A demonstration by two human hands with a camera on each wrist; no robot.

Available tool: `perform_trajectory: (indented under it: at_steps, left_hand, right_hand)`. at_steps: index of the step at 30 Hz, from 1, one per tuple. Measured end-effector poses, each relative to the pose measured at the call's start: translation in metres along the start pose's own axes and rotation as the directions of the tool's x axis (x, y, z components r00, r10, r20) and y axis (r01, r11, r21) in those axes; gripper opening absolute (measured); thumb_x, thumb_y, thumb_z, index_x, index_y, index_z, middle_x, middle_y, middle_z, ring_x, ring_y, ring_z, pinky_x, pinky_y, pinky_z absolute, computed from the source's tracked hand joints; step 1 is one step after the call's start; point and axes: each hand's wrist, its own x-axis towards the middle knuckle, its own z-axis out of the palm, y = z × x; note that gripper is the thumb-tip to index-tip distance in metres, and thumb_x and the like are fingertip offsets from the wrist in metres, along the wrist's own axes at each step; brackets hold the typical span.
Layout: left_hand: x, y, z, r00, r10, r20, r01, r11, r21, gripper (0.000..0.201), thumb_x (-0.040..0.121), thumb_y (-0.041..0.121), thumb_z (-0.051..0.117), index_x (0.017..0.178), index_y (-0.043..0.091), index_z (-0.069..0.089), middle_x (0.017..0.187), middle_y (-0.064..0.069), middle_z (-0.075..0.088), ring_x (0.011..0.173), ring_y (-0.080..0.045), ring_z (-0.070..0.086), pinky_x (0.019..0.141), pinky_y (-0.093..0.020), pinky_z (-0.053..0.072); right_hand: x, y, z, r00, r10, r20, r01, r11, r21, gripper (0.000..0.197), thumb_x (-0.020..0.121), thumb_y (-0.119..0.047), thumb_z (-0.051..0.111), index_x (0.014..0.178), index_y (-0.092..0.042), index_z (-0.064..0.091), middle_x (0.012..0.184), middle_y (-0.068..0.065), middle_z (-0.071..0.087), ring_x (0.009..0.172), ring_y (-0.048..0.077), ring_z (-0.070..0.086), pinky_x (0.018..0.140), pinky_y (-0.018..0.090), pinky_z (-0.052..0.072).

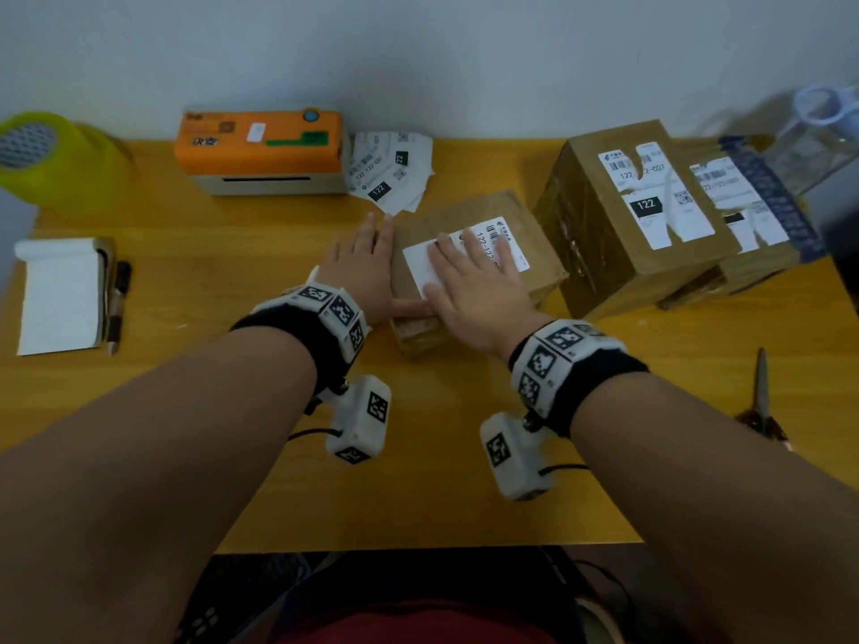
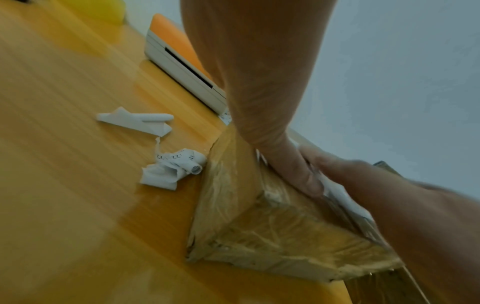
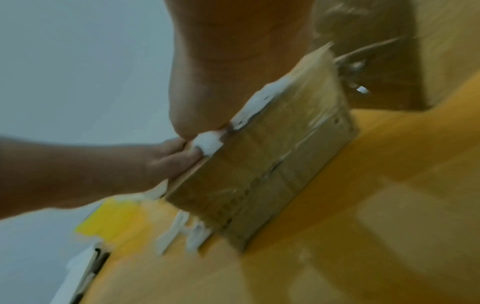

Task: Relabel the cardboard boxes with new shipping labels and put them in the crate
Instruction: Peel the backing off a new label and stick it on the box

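Note:
A small tape-wrapped cardboard box (image 1: 534,234) lies at the table's middle. A white label (image 1: 418,267) lies on its top, with barcode print showing at its far end. My right hand (image 1: 469,276) lies flat on that label with the fingers straight, pressing down. My left hand (image 1: 367,267) stands against the box's left side, fingers straight and the thumb laid across the near top edge. The left wrist view shows the box (image 2: 259,226) with the left thumb (image 2: 293,168) beside the right hand (image 2: 389,195). The right wrist view shows the box (image 3: 259,164) and the label edge (image 3: 257,102), blurred.
Two bigger boxes (image 1: 637,211) (image 1: 753,216) with torn labels stand at the right. At the back are an orange label printer (image 1: 260,151), loose labels (image 1: 390,169) and a yellow-green tape roll (image 1: 46,155). Notepad (image 1: 60,295) and pen (image 1: 118,299) lie left, scissors (image 1: 762,397) right, paper scraps (image 2: 171,170) beside the box.

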Motion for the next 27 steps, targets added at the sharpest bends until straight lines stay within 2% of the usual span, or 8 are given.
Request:
perform_trajectory:
  at_steps: [2,6,10,13,16,20,24,27]
  left_hand:
    - [-0.001,-0.005,-0.003,0.999,0.011,0.030,-0.009,0.999,-0.046,0.124,0.065,0.079,0.054,0.148,0.019,-0.015,0.158,-0.001,-0.014,0.146,-0.019,0.004,0.118,-0.046,0.007]
    - [-0.004,-0.015,-0.009,0.998,0.010,0.067,-0.006,0.998,-0.064,0.118,0.065,0.078,0.054,0.148,0.029,-0.014,0.158,0.005,-0.013,0.146,-0.019,0.002,0.116,-0.052,0.003]
    - [-0.002,-0.003,-0.015,0.995,-0.095,0.015,0.096,0.986,-0.134,0.102,0.072,0.081,0.040,0.150,0.029,0.000,0.159,-0.002,-0.004,0.146,-0.027,0.003,0.115,-0.055,0.005]
    - [0.000,0.020,-0.016,0.960,-0.277,0.041,0.266,0.857,-0.440,0.113,0.068,0.077,0.054,0.150,0.019,0.001,0.157,-0.012,0.005,0.143,-0.032,0.015,0.112,-0.050,0.022]
    - [0.004,0.033,-0.003,0.936,-0.348,0.056,0.302,0.710,-0.636,0.112,0.067,0.058,0.073,0.146,0.015,0.007,0.145,-0.015,0.030,0.131,-0.031,0.037,0.100,-0.040,0.038]
    - [0.014,0.027,0.003,0.914,-0.405,0.011,0.275,0.602,-0.750,0.095,0.073,0.050,0.073,0.144,0.014,0.021,0.140,-0.014,0.039,0.126,-0.031,0.044,0.100,-0.040,0.040]
    - [0.015,0.015,0.005,0.916,-0.401,-0.033,0.226,0.581,-0.782,0.069,0.086,0.049,0.059,0.139,0.013,0.032,0.136,-0.012,0.049,0.120,-0.030,0.051,0.100,-0.043,0.044]
    - [0.014,0.013,0.004,0.914,-0.400,-0.066,0.210,0.606,-0.767,0.050,0.097,0.040,0.043,0.135,0.009,0.036,0.132,-0.016,0.052,0.118,-0.033,0.052,0.098,-0.040,0.043]
  right_hand:
    - [0.000,0.004,0.001,1.000,-0.019,0.018,0.019,1.000,-0.007,0.056,0.100,-0.047,0.008,0.151,-0.027,-0.001,0.160,-0.009,-0.004,0.147,0.020,-0.009,0.113,0.051,-0.017]
    - [-0.003,0.055,-0.007,0.987,0.162,0.020,-0.161,0.986,-0.038,0.057,0.097,-0.053,0.003,0.150,-0.033,-0.005,0.158,-0.013,-0.006,0.146,0.022,-0.009,0.114,0.055,-0.014]
    - [0.004,0.058,-0.019,0.978,0.210,-0.005,-0.207,0.966,0.155,0.067,0.096,-0.057,0.026,0.151,-0.026,0.007,0.160,-0.002,0.004,0.146,0.030,0.005,0.116,0.054,0.008]
    - [0.015,0.049,-0.022,0.895,0.444,-0.034,-0.381,0.804,0.457,0.093,0.083,-0.068,0.048,0.151,-0.021,0.004,0.156,0.012,0.011,0.142,0.035,0.018,0.112,0.053,0.024]
    - [0.025,0.046,-0.017,0.837,0.545,0.056,-0.511,0.738,0.441,0.110,0.072,-0.074,0.057,0.148,-0.012,0.008,0.150,0.016,0.028,0.136,0.033,0.032,0.105,0.048,0.034]
    - [0.036,0.051,-0.019,0.780,0.624,0.049,-0.560,0.660,0.501,0.090,0.075,-0.068,0.060,0.136,-0.010,0.029,0.130,0.011,0.050,0.117,0.030,0.052,0.082,0.041,0.045]
    - [0.042,0.058,-0.020,0.761,0.648,0.030,-0.552,0.623,0.553,0.065,0.089,-0.055,0.050,0.132,-0.008,0.036,0.124,0.012,0.055,0.113,0.032,0.055,0.080,0.039,0.043]
    - [0.043,0.062,-0.021,0.785,0.620,0.002,-0.512,0.646,0.566,0.053,0.096,-0.049,0.041,0.127,-0.006,0.039,0.118,0.013,0.057,0.107,0.032,0.057,0.074,0.036,0.039]
